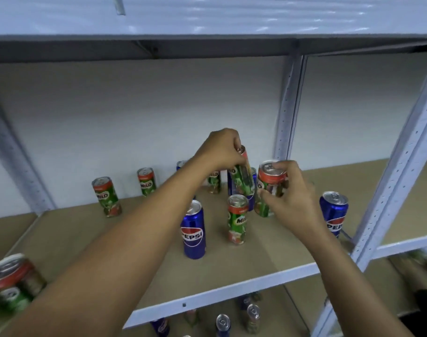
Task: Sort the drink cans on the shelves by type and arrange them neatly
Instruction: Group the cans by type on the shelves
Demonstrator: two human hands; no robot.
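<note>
Fingers of the left hand [222,148] are pinching a tilted Milo can [243,175] by its top; the right hand [289,190] is gripping another Milo can [268,188] mid-shelf [232,291]. Crowded neighbours, like the Pepsi can [193,231], are risking a knock.

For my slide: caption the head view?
Left hand and right hand each grip a green Milo can among blue Pepsi cans on shelf.

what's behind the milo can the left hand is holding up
Directly behind the lifted Milo can in the left hand stands a blue can, probably Pepsi, its label covered. Another Milo can stands further left, partly hidden by the wrist. Anything lower behind them is hidden.
</note>
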